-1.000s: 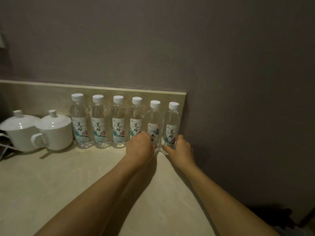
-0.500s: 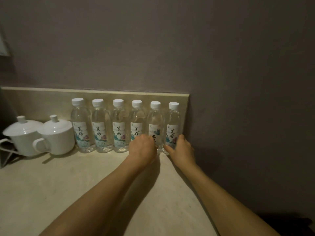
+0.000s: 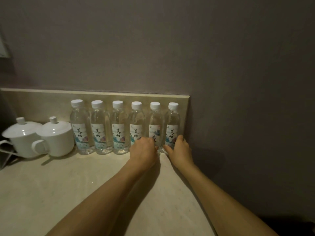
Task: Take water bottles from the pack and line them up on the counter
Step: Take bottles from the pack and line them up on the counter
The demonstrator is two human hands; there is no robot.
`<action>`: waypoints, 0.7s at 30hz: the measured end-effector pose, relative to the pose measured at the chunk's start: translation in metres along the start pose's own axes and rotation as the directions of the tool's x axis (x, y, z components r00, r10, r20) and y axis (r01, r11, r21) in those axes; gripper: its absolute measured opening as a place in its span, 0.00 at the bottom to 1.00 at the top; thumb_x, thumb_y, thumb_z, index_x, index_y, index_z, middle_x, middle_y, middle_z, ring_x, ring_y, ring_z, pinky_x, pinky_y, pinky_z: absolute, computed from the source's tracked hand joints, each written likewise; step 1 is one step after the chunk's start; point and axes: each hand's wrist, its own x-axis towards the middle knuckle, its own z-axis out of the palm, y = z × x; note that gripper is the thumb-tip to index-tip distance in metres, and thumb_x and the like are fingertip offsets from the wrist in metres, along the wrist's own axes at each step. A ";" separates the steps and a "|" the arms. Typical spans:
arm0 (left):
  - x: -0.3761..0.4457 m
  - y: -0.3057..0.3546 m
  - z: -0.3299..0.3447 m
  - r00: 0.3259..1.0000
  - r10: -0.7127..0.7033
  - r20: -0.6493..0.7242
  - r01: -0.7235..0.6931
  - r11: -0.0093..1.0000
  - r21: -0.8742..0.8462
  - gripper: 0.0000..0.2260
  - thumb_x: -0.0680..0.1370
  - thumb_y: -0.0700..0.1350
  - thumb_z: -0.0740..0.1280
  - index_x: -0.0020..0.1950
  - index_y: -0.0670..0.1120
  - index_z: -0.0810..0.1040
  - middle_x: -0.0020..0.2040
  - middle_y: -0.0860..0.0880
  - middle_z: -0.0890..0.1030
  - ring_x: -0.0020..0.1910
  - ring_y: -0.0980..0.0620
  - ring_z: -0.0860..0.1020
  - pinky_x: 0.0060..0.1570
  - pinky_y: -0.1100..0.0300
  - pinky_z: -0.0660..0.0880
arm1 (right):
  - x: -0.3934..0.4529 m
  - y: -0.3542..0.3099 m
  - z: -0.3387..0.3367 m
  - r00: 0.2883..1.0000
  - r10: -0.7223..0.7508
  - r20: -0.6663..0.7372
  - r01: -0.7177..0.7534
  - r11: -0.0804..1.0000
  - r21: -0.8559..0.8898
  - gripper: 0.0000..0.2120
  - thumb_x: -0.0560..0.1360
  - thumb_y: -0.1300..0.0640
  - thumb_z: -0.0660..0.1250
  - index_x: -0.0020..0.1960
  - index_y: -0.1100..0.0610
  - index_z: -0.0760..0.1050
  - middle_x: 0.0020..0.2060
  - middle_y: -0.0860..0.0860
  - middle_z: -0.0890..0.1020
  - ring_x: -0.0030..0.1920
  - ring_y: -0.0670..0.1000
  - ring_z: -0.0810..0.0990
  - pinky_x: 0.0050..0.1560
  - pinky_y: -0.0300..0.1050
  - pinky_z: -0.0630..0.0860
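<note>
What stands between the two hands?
In the head view, one water bottle stands between the left hand and the right hand.

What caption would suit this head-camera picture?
Six water bottles stand in a row on the counter; both hands grip the rightmost ones.

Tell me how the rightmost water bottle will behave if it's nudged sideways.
The rightmost bottle looks full and sealed under its white cap, so it is probably heavy for its size. Tall and narrow, it may tip rather than slide. The neighbouring bottle stands close and would likely catch it.
</note>
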 end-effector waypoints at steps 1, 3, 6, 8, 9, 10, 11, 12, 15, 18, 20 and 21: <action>0.000 0.000 0.000 1.000 0.001 0.000 -0.001 1.000 -0.001 0.13 0.79 0.52 0.66 0.52 0.43 0.80 0.47 0.43 0.82 0.47 0.44 0.82 0.46 0.50 0.81 | 0.000 0.000 0.000 1.000 0.002 0.001 -0.002 1.000 0.000 0.25 0.75 0.48 0.69 0.64 0.62 0.66 0.64 0.60 0.74 0.62 0.62 0.75 0.58 0.54 0.75; 0.000 0.001 0.000 1.000 0.002 -0.003 -0.002 1.000 -0.009 0.13 0.79 0.52 0.66 0.53 0.42 0.80 0.47 0.43 0.82 0.48 0.44 0.81 0.47 0.50 0.81 | 0.000 0.000 -0.001 1.000 0.003 -0.001 -0.003 1.000 0.001 0.25 0.75 0.49 0.69 0.64 0.62 0.66 0.64 0.61 0.74 0.62 0.62 0.75 0.58 0.54 0.74; -0.003 0.000 -0.002 1.000 0.000 -0.011 0.000 1.000 -0.007 0.14 0.79 0.52 0.65 0.54 0.43 0.79 0.48 0.44 0.82 0.48 0.44 0.81 0.46 0.52 0.80 | -0.001 -0.002 -0.002 1.000 0.010 0.004 -0.010 1.000 0.005 0.25 0.75 0.49 0.69 0.63 0.62 0.66 0.64 0.61 0.74 0.63 0.62 0.75 0.59 0.55 0.74; -0.006 -0.001 -0.003 1.000 -0.001 -0.016 0.001 1.000 -0.012 0.14 0.79 0.53 0.65 0.54 0.43 0.79 0.47 0.44 0.82 0.46 0.45 0.81 0.46 0.52 0.80 | -0.002 -0.004 -0.003 1.000 0.030 0.007 -0.030 0.999 0.018 0.25 0.75 0.49 0.69 0.64 0.63 0.67 0.64 0.61 0.74 0.63 0.63 0.74 0.60 0.55 0.74; -0.008 -0.001 -0.004 1.000 -0.001 -0.015 0.000 1.000 -0.023 0.14 0.79 0.54 0.65 0.53 0.43 0.80 0.46 0.44 0.82 0.46 0.46 0.81 0.46 0.52 0.80 | -0.004 -0.005 -0.004 0.999 0.043 0.011 -0.044 0.999 0.031 0.25 0.75 0.49 0.69 0.64 0.63 0.67 0.64 0.61 0.74 0.63 0.62 0.74 0.60 0.55 0.74; -0.010 -0.001 -0.005 1.000 -0.001 -0.014 0.000 0.999 -0.035 0.14 0.79 0.54 0.65 0.53 0.43 0.80 0.46 0.44 0.82 0.46 0.46 0.81 0.46 0.51 0.80 | -0.005 -0.006 -0.004 0.998 0.057 0.015 -0.058 0.997 0.049 0.25 0.75 0.50 0.69 0.64 0.63 0.67 0.64 0.61 0.74 0.64 0.62 0.74 0.60 0.55 0.74; -0.011 -0.001 -0.006 1.000 0.002 -0.015 -0.003 0.999 -0.045 0.15 0.79 0.54 0.65 0.53 0.44 0.80 0.46 0.44 0.82 0.46 0.46 0.81 0.47 0.51 0.81 | -0.006 -0.007 -0.004 0.997 0.072 0.013 -0.072 0.995 0.074 0.25 0.75 0.51 0.69 0.65 0.63 0.67 0.64 0.61 0.74 0.64 0.62 0.74 0.61 0.55 0.74; -0.013 -0.002 -0.008 1.000 0.007 -0.018 -0.007 0.999 -0.053 0.15 0.79 0.55 0.64 0.53 0.44 0.80 0.46 0.44 0.82 0.46 0.46 0.81 0.47 0.51 0.81 | -0.008 -0.007 -0.004 0.996 0.085 0.006 -0.085 0.991 0.104 0.24 0.76 0.52 0.69 0.65 0.64 0.67 0.64 0.61 0.73 0.64 0.62 0.74 0.62 0.55 0.74; -0.018 -0.005 -0.013 1.000 0.013 -0.016 -0.014 0.995 -0.099 0.15 0.78 0.55 0.65 0.53 0.43 0.80 0.47 0.44 0.82 0.46 0.46 0.81 0.47 0.51 0.81 | -0.013 -0.008 -0.005 0.994 0.106 -0.026 -0.099 0.978 0.184 0.24 0.76 0.57 0.68 0.67 0.65 0.65 0.66 0.63 0.71 0.65 0.62 0.73 0.64 0.57 0.73; -0.024 -0.008 -0.019 1.000 0.025 -0.009 -0.026 0.986 -0.162 0.15 0.78 0.53 0.66 0.54 0.43 0.80 0.50 0.43 0.83 0.47 0.44 0.82 0.47 0.50 0.81 | -0.019 -0.009 -0.006 0.992 0.118 -0.051 -0.106 0.976 0.191 0.29 0.77 0.58 0.67 0.73 0.66 0.58 0.69 0.63 0.68 0.68 0.62 0.70 0.65 0.57 0.72; -0.028 -0.009 -0.022 0.999 0.038 -0.008 -0.039 0.981 -0.190 0.13 0.78 0.52 0.66 0.53 0.43 0.80 0.48 0.44 0.82 0.46 0.45 0.82 0.46 0.50 0.81 | -0.024 -0.008 -0.006 0.992 0.119 -0.046 -0.107 0.973 0.206 0.31 0.77 0.58 0.66 0.75 0.64 0.55 0.71 0.63 0.67 0.69 0.62 0.69 0.66 0.58 0.72; -0.030 -0.009 -0.023 0.999 0.047 -0.005 -0.047 0.978 -0.201 0.12 0.78 0.51 0.65 0.51 0.43 0.80 0.45 0.45 0.82 0.44 0.45 0.82 0.45 0.51 0.81 | -0.027 -0.007 -0.006 0.992 0.115 -0.044 -0.103 0.972 0.214 0.31 0.77 0.58 0.66 0.74 0.64 0.56 0.70 0.63 0.68 0.69 0.62 0.70 0.65 0.58 0.73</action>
